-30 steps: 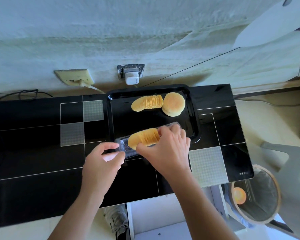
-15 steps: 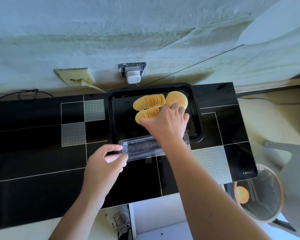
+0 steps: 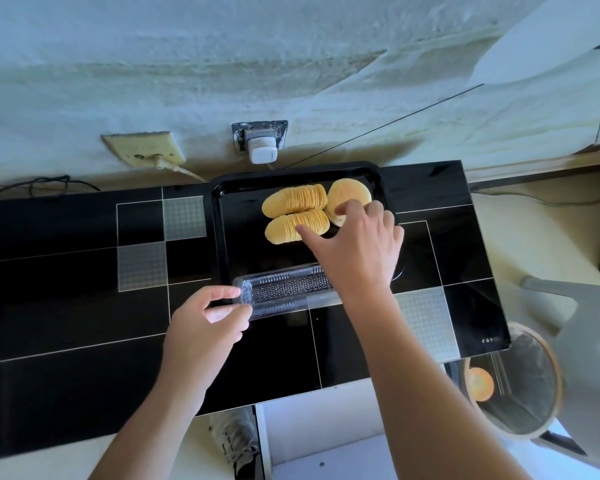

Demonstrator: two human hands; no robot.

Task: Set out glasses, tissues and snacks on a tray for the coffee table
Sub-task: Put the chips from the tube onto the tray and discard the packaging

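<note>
A black serving tray (image 3: 219,237) lies on the black glass table against the wall. Two rows of round yellow crackers lie in it, an upper row (image 3: 295,199) and a lower row (image 3: 288,226), with a third stack (image 3: 347,195) leaning at their right. My right hand (image 3: 357,251) hovers over the tray, fingers spread and loose, its fingertips touching the lower row and the leaning stack. A clear plastic cracker sleeve (image 3: 288,289), now without crackers, straddles the tray's near rim. My left hand (image 3: 205,334) pinches its left end between thumb and forefinger.
The table top (image 3: 84,306) stretches left of the tray. A white charger (image 3: 263,152) sits in a wall socket just behind the tray, beside a yellowed wall plate (image 3: 142,150). A round bin (image 3: 520,382) and a white chair (image 3: 586,323) stand at the right.
My right hand lifted a row of crackers out of the plastic sleeve, carried it away into the tray and laid it below the first row. The left hand kept hold of the sleeve.
</note>
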